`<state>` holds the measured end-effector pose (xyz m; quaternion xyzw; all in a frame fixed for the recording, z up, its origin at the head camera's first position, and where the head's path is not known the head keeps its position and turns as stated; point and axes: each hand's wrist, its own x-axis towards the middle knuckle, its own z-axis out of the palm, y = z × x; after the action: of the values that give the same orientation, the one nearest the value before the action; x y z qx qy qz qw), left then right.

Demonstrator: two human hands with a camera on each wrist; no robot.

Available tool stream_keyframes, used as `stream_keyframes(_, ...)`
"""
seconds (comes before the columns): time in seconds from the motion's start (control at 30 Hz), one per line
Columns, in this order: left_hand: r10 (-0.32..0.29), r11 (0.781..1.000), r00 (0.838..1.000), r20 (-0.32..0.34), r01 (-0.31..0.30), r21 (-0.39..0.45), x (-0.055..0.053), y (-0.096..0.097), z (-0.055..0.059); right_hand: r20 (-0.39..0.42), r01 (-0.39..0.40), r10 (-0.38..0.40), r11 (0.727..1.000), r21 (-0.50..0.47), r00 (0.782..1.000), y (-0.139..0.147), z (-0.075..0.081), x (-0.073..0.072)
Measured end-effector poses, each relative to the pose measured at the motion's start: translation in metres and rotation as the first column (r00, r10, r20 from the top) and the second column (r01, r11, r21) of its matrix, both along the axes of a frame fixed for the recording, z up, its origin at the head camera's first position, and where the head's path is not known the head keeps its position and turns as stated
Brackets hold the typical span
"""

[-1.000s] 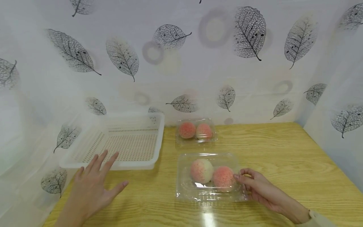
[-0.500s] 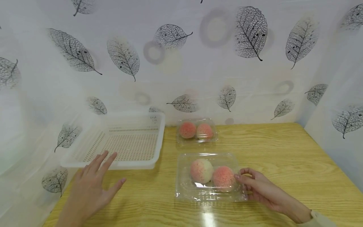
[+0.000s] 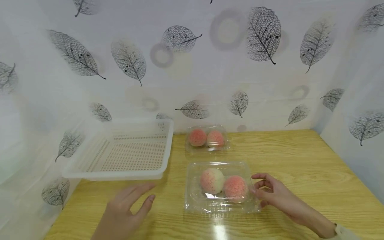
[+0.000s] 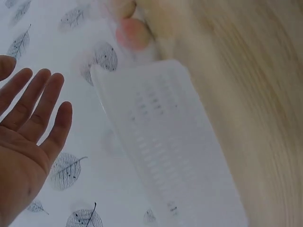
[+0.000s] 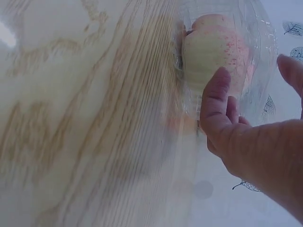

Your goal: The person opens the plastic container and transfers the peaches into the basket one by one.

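A clear plastic clamshell box (image 3: 192, 200) lies on the table, holding a pale pink-and-cream peach (image 3: 212, 181) and a pinker peach (image 3: 235, 188). At its right edge is my right hand (image 3: 277, 198), thumb and fingers spread apart beside the plastic. Whether a fingertip touches the box is hard to tell. In the right wrist view, that hand (image 5: 255, 137) spans the near end of the box. My left hand (image 3: 124, 211), slightly blurred, hovers over the table between the basket and the box. The left wrist view shows its fingers (image 4: 40, 104) extended and holding nothing.
A white perforated plastic basket (image 3: 112, 175) stands at the back left. Behind the near box is a smaller-looking clear box (image 3: 225, 148) with two pink peaches (image 3: 197, 137). Leaf-printed white sheeting (image 3: 210, 76) encloses the wooden table (image 3: 300, 160) at the back and sides.
My left hand has moved right and toward me, away from the basket's front rim. My right hand's fingers have loosened and spread at the box's edge. The boxes and basket have stayed put.
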<state>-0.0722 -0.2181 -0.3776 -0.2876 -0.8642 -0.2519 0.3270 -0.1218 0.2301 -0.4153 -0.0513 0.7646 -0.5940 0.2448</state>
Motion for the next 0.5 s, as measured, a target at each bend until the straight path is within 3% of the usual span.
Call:
stream_keyframes(0.07, -0.045, 0.999, 0.999, 0.015, 0.045, 0.001, 0.001, 0.011, -0.009, -0.018, -0.035, 0.035, 0.999, -0.014, 0.999, 0.004, 0.0, 0.001)
stream_keyframes(0.17, -0.063, 0.998, 0.992, 0.112, 0.066, -0.022, 0.003, 0.025, -0.022, -0.033, -0.09, 0.088, 0.995, -0.045, 0.996, 0.009, -0.001, 0.002)
stream_keyframes(0.23, -0.063, 0.997, 0.966, 0.25, 0.073, -0.029, 0.005, 0.032, -0.03, -0.04, -0.116, 0.114, 0.992, -0.047, 0.993, 0.011, -0.001, 0.004)
stream_keyframes(0.27, -0.061, 0.997, 0.936, 0.348, 0.076, -0.029, 0.006, 0.035, -0.031, -0.049, -0.123, 0.121, 0.991, -0.043, 0.991, 0.011, -0.002, 0.005)
stream_keyframes(0.3, -0.07, 0.996, 0.893, 0.445, 0.085, -0.015, 0.006, 0.037, -0.032, -0.055, -0.128, 0.126, 0.991, -0.035, 0.99, 0.011, -0.002, 0.006)
stream_keyframes(0.37, -0.082, 0.996, 0.783, 0.616, 0.09, 0.019, 0.006, 0.042, -0.032, -0.071, -0.136, 0.135, 0.991, -0.013, 0.988, 0.011, -0.001, 0.009)
stream_keyframes(0.4, -0.083, 0.996, 0.724, 0.685, 0.081, 0.035, 0.006, 0.043, -0.031, -0.077, -0.137, 0.136, 0.991, -0.007, 0.988, 0.011, 0.0, 0.009)
stream_keyframes(0.43, -0.085, 0.996, 0.677, 0.731, 0.073, 0.048, 0.006, 0.045, -0.03, -0.09, -0.143, 0.142, 0.99, -0.011, 0.986, 0.011, 0.0, 0.01)
stream_keyframes(0.47, -0.092, 0.996, 0.643, 0.76, 0.071, 0.06, 0.005, 0.047, -0.03, -0.09, -0.144, 0.142, 0.99, -0.014, 0.986, 0.011, 0.0, 0.01)
stream_keyframes(0.5, -0.099, 0.995, 0.623, 0.776, 0.069, 0.071, 0.005, 0.049, -0.03, -0.086, -0.145, 0.143, 0.989, -0.018, 0.986, 0.011, -0.001, 0.011)
